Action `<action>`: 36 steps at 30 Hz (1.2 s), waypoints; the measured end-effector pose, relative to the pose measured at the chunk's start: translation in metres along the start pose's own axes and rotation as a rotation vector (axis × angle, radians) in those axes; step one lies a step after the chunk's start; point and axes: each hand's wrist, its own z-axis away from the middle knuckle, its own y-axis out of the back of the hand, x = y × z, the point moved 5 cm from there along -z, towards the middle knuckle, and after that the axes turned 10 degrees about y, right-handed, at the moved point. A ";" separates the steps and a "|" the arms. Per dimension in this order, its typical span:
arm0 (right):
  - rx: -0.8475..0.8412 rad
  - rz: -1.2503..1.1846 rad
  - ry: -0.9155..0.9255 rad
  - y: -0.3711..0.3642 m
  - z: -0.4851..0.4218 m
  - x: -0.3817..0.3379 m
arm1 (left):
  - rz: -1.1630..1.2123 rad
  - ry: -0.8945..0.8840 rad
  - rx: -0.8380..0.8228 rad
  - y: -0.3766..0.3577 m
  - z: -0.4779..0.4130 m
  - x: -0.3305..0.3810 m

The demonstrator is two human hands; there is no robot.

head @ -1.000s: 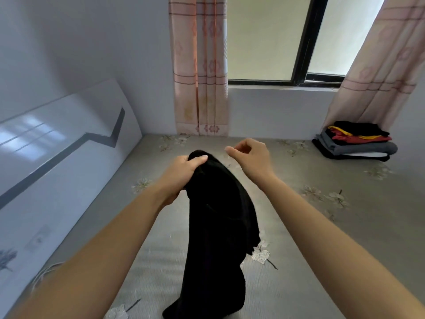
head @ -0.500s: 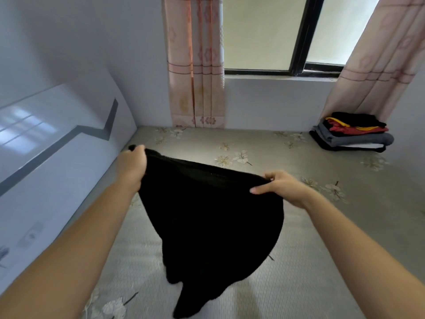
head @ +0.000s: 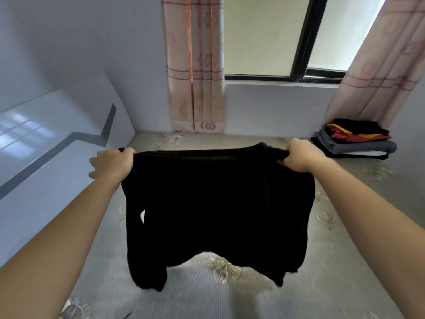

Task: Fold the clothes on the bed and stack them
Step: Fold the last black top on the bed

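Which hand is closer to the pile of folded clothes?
The right hand, gripping the black garment just left of the pile; the left hand grips its other end, farther left.

One head-worn wide-angle view, forward and down over the bed [head: 340, 261], toward the window [head: 259, 35].

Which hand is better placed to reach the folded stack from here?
Likely right. The right hand grips the black garment at the end nearest the folded stack, which sits far right; the left hand holds the opposite end.
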 end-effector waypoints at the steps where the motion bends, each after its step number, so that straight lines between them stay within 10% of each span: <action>1: 0.050 0.089 -0.032 -0.004 -0.004 0.004 | -0.070 0.030 -0.040 -0.009 -0.007 0.000; 4: 0.046 0.115 -0.162 -0.021 -0.017 0.015 | 0.165 0.212 -0.292 -0.041 -0.019 0.002; 8: -0.073 -0.776 -0.557 -0.055 -0.041 0.030 | 0.500 0.331 -0.487 -0.073 -0.024 0.028; 11: 0.110 -1.123 -0.506 -0.056 -0.067 0.029 | 0.700 0.203 -0.404 -0.078 -0.037 0.056; 15: 0.547 -0.863 -0.182 -0.015 -0.068 0.034 | 0.521 -0.189 -0.098 -0.058 -0.029 0.078; 20: 0.679 -0.720 -0.080 -0.023 -0.037 0.037 | 0.533 -0.371 -0.007 -0.054 -0.013 0.036; 28: 0.449 -0.590 -0.158 -0.138 0.042 0.052 | 0.200 -0.280 -0.055 -0.097 0.031 -0.109; 36: -0.150 -0.520 -0.360 -0.310 0.160 0.048 | -0.214 -0.048 -0.353 -0.146 0.076 -0.293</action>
